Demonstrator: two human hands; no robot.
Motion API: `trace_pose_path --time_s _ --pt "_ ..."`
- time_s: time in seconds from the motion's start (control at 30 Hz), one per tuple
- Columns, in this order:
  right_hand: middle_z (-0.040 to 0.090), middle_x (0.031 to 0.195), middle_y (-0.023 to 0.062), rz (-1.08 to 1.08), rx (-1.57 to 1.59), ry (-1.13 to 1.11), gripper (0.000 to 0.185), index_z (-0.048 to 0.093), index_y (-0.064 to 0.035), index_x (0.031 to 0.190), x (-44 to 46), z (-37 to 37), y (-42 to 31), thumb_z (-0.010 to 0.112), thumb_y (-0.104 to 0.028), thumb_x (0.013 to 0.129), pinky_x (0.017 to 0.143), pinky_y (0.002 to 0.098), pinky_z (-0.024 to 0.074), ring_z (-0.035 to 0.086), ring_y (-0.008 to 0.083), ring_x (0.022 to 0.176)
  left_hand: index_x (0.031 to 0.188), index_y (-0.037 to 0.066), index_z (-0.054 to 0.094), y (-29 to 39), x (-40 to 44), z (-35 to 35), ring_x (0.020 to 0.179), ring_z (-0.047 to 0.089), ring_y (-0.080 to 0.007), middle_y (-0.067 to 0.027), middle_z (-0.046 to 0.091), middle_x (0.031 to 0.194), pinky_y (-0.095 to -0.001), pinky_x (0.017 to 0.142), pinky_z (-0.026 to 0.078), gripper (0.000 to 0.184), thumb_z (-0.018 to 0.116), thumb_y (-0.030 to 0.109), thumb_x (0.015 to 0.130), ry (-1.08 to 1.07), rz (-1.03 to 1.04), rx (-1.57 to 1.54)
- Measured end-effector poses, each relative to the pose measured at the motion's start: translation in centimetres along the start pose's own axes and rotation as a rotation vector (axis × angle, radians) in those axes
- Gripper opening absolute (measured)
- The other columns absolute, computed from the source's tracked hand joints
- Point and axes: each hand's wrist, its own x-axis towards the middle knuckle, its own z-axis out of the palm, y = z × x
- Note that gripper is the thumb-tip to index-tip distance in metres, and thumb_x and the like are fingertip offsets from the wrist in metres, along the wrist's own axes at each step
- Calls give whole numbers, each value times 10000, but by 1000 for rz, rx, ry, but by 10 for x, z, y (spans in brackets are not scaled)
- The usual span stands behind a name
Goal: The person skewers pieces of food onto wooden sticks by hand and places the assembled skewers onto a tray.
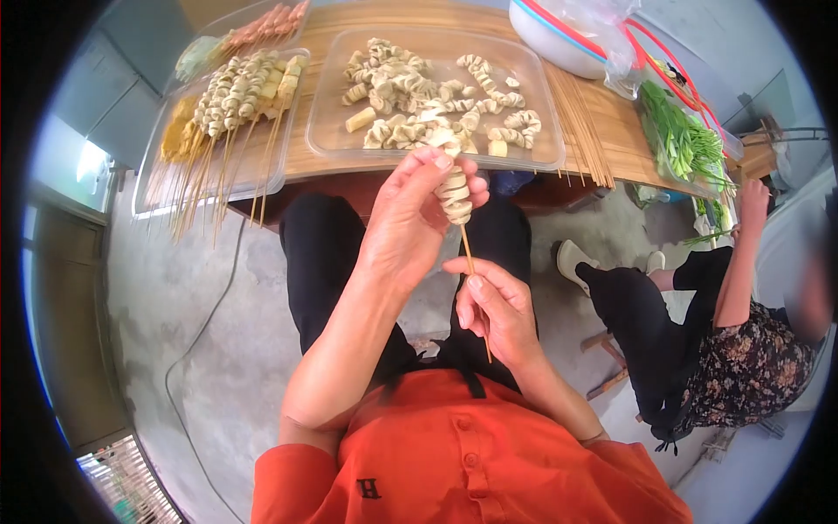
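Mid-frame, the left hand (404,217) pinches a pale coil (455,199), the right hand (504,313) its skewer (467,244) (threading, apparently); sliding further calls for steadiness.

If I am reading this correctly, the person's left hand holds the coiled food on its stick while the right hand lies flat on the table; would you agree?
Not quite: the right hand is not on the table. The head view shows it holding the bare stick below the coiled food, which the left hand does hold.
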Motion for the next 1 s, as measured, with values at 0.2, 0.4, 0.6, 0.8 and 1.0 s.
trace_pose_path --time_s 0.2,0.4,0.6,0.8,1.0 --pt "537 649 -2 -4 0 -1 327 587 -9 1251 -2 1 0 461 -210 1027 457 170 332 397 27 501 1058 60 554 9 3 14 854 621 -229 -102 624 958 -414 824 545 204 596 227 949 111 7 -49" --pt "541 647 -1 4 -8 0 325 588 -12 1252 -3 3 -1 461 -208 1026 458 170 333 394 26 497 1068 62 546 4 2 9 847 618 -235 -98 617 937 -408 813 544 183 590 185 940 39 10 -28" --pt "542 645 0 -2 -10 5 324 587 -13 1253 -2 2 1 454 -202 1027 455 169 332 397 25 496 1078 67 547 6 1 6 862 620 -232 -101 623 954 -397 814 535 202 585 219 951 10 -6 37" --pt "538 644 -2 0 -34 0 324 588 -17 1256 -5 3 3 455 -206 1027 457 168 333 401 25 503 1092 73 554 15 14 2 885 633 -230 -114 641 1007 -395 818 535 285 529 337 990 88 74 36" --pt "537 645 -3 7 -32 3 322 590 -21 1255 -4 3 2 456 -207 1028 457 169 331 399 24 503 1086 67 569 10 16 2 851 644 -218 -101 645 990 -382 786 548 271 530 318 991 81 96 88"
